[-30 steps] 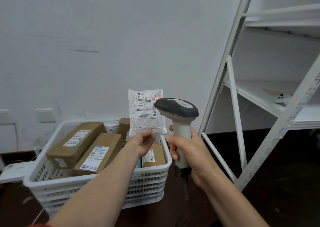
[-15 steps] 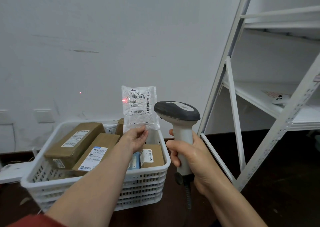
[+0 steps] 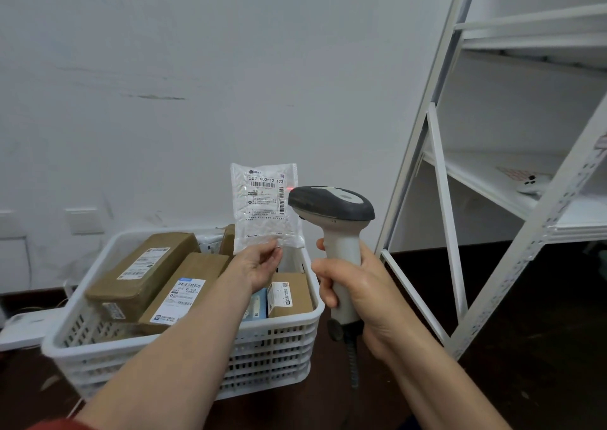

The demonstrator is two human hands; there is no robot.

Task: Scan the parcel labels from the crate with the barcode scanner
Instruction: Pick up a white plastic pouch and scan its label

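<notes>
White crate (image 3: 279,331) on the floor at left, boxes (image 3: 144,265) packed inside, labels up. Left hand (image 3: 259,265) pinches the bottom edge of a clear pouch (image 3: 262,206), held upright above the crate's far right corner. Red dot (image 3: 289,188) at the pouch's right edge. Just right, scanner (image 3: 331,213), head overlapping the pouch edge, right hand (image 3: 358,295) wrapped round its handle. Shelf rack (image 3: 440,199) far right.

Left hand (image 3: 261,267): forearm bare, reaching forward and up from lower left; thumb and fingertips pinched on the bottom edge of a white packet (image 3: 264,207), held upright; right hand (image 3: 356,293): forearm bare, entering from lower right; fingers wrapped round the grip of the scanner (image 3: 335,232), index finger at the front of the grip
</notes>
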